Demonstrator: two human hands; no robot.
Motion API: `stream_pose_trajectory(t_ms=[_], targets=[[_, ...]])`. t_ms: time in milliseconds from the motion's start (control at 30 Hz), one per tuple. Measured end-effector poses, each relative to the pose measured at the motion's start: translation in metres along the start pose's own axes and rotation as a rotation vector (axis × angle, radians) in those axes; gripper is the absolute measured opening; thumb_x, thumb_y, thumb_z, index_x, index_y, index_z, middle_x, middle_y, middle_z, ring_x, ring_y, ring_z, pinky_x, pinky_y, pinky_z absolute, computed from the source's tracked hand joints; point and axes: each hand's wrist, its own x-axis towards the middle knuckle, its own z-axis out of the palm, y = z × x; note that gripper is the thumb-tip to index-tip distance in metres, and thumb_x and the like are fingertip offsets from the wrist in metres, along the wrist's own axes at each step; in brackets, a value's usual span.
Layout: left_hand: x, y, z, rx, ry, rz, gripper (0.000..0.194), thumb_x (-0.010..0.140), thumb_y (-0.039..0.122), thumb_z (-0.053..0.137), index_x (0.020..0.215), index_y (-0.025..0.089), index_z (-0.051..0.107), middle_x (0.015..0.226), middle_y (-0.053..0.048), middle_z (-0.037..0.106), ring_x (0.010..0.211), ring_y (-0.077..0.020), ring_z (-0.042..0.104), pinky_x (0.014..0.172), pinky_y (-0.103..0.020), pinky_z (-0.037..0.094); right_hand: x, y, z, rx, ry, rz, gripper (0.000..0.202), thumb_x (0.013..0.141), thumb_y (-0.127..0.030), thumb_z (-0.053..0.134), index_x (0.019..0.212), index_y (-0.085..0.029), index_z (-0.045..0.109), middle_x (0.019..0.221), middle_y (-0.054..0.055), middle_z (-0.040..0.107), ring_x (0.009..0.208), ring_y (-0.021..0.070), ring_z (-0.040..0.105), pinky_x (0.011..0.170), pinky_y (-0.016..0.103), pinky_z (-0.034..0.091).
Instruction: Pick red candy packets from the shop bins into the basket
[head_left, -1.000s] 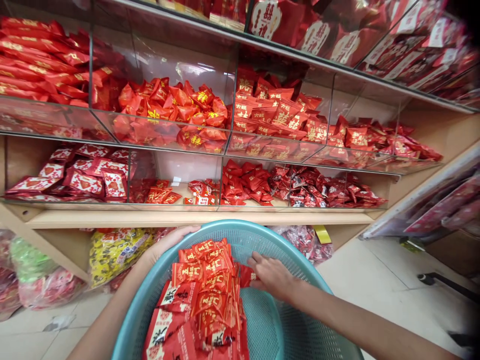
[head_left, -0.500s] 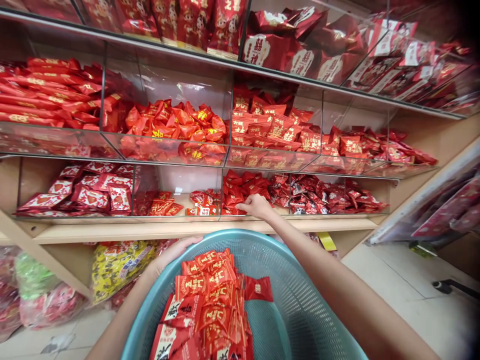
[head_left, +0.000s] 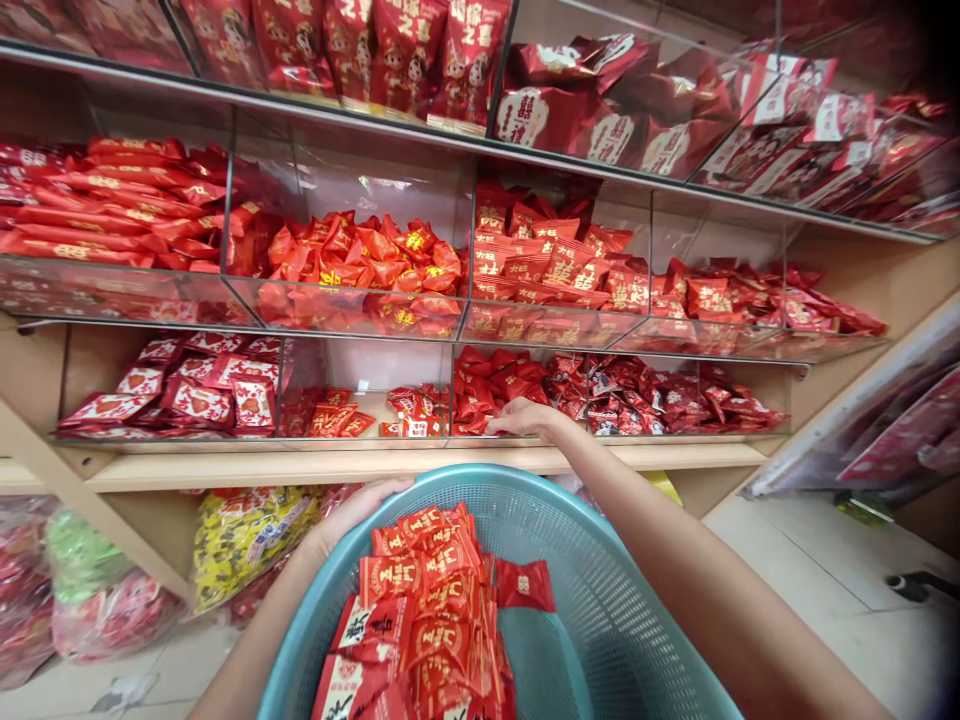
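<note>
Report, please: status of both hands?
Left hand on rim of round teal plastic basket. Right hand at small shiny red packets, contact unclear. Upright transparent divider close by.

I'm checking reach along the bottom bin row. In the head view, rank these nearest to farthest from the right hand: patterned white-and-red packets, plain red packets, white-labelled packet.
1. Plain red packets: right at the fingers of the right hand.
2. White-labelled packet: left of the hand, just past the divider.
3. Patterned white-and-red packets: far left of the row.
</note>
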Motion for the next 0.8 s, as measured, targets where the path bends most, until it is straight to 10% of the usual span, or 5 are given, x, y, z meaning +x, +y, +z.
stream_pose_trajectory(t_ms=[200,400,567,800], targets=[[0.001,-0.003,-0.009,0.219,0.291,0.144,0.025,0.068,0.037,0.064,0.082,0.019,0.072,0.101,-0.002,0.069,0.110,-0.0253,0.051,0.098,-0.029,0.033,-0.042,0.016,-0.019,0.168,0.161,-0.255,0.032,0.060,-0.039,0.064,0.081,-0.014,0.059,0.063,-0.003,0.052,0.058,0.0097,0.044,0.053,0.022,0.033],[-0.016,0.002,-0.011,0.140,0.234,0.170,0.038,0.070,0.045,0.062,0.097,0.019,0.068,0.109,-0.005,0.066,0.109,-0.0228,0.052,0.095,-0.029,0.037,-0.100,0.044,0.021,0.286,0.131,-0.419,0.034,0.069,-0.035,0.062,0.097,-0.017,0.055,0.064,-0.004,0.049,0.055,0.0096,0.040,0.050,0.021,0.032],[-0.040,0.026,0.014,0.459,0.391,0.321,0.027,0.071,0.045,0.062,0.073,0.019,0.067,0.078,-0.002,0.068,0.078,-0.0184,0.058,0.073,-0.025,0.042,-0.122,0.054,0.046,0.357,0.071,-0.390,0.034,0.071,-0.036,0.062,0.099,-0.020,0.050,0.056,-0.008,0.037,0.049,0.0085,0.031,0.044,0.021,0.023],[-0.017,0.048,0.077,0.558,-0.174,0.156,0.031,0.073,0.046,0.059,0.069,0.016,0.065,0.069,-0.001,0.066,0.058,-0.0110,0.051,0.053,-0.021,0.034,-0.122,0.051,0.053,0.635,-0.078,-0.386,0.034,0.069,-0.032,0.065,0.095,-0.020,0.047,0.064,-0.006,0.048,0.053,0.0086,0.039,0.049,0.021,0.032]])
